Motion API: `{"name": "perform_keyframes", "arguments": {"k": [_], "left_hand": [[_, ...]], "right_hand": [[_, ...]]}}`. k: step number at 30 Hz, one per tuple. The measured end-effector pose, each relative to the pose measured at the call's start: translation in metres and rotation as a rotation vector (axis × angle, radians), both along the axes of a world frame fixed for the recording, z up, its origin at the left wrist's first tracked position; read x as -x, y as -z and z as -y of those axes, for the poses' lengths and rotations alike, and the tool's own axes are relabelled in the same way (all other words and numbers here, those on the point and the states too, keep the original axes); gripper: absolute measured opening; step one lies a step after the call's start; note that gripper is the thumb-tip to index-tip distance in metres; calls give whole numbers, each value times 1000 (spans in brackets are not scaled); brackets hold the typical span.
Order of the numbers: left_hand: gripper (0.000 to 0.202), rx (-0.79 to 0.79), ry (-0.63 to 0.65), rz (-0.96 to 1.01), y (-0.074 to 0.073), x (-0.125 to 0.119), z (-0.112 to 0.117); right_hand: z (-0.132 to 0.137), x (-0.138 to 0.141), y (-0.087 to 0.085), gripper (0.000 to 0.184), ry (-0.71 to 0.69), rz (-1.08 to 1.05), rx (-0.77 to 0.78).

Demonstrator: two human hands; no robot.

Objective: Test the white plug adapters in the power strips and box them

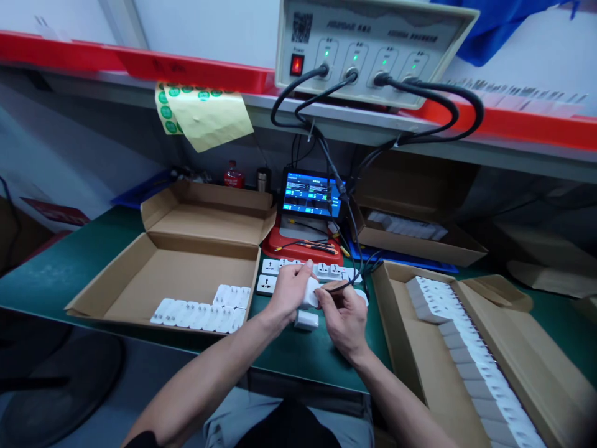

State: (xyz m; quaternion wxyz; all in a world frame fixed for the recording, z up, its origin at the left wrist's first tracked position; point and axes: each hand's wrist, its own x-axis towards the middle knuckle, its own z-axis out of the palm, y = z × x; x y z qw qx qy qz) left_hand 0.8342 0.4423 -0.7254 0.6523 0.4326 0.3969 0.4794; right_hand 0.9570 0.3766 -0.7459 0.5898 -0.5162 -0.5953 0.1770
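Note:
My left hand [289, 291] grips a white plug adapter [310, 292] above the green mat [298, 354]. My right hand [342, 318] is just to its right, pinching a thin black probe [336, 286] whose tip is near or on the adapter. Below my hands, another white adapter [306, 320] stands on the mat. Several white adapters sit in a row of black test sockets [267, 284] just beyond my left hand. An open cardboard box [186, 286] to my left holds several adapters, and another [410, 336] to my right holds long rows.
A grey four-channel test unit [373, 43] sits on the shelf above, with black cables hanging down. Below it stand a lit blue-screened tablet [310, 195] and a red tray [298, 249] with probes. A third cardboard box [410, 239] and a green-dot label sheet [200, 115] are nearby.

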Motion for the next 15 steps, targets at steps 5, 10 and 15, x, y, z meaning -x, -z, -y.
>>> {"name": "perform_keyframes", "arguments": {"k": [5, 10, 15], "left_hand": [[74, -81, -28, -24, 3, 0, 0], [69, -190, 5, -127, 2, 15, -12], [62, -99, 211, -109, -6, 35, -5]], "right_hand": [[-3, -4, -5, 35, -42, -49, 74], [-5, -15, -13, 41, -109, -175, 147], [-3, -36, -13, 42, -206, 166, 258]]}}
